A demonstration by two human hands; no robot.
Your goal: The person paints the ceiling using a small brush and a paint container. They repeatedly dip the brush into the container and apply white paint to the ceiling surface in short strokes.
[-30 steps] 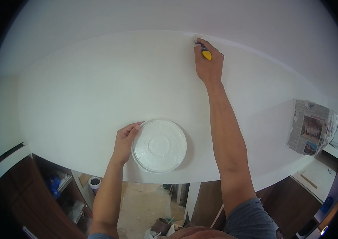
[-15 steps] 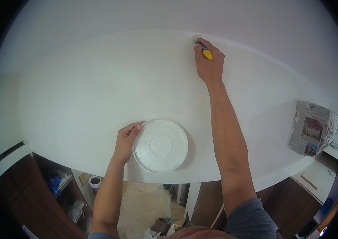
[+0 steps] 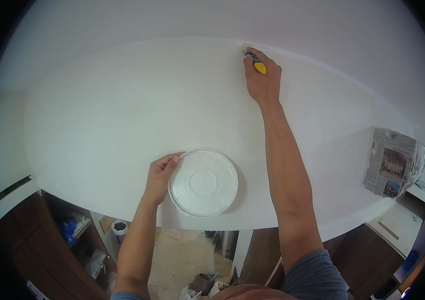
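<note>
**Working the top edge of the white wall**

My right hand (image 3: 262, 80) is stretched up to the seam where the smooth white wall (image 3: 122, 110) meets the ceiling, fingers curled tight around a small tool with a yellow handle (image 3: 260, 68); its tip touches the corner line, though I cannot make out the blade or point itself. Compared with a second ago the hand sits at the same spot on the seam, so the work here looks slow and local, not a long sweep.

My left hand (image 3: 160, 175) pinches the rim of a round, shallow white plastic lid (image 3: 203, 183), thumb on top and fingers underneath, held flat near the wall below the seam. It has drifted only a touch to the right.

Far right, a sheet of printed newspaper (image 3: 391, 162) with small colour pictures is wrapped over something that juts from the wall. Below, between dark brown cabinets (image 3: 37, 250), a small round container (image 3: 119, 227) stands on the dusty floor (image 3: 182, 255).
</note>
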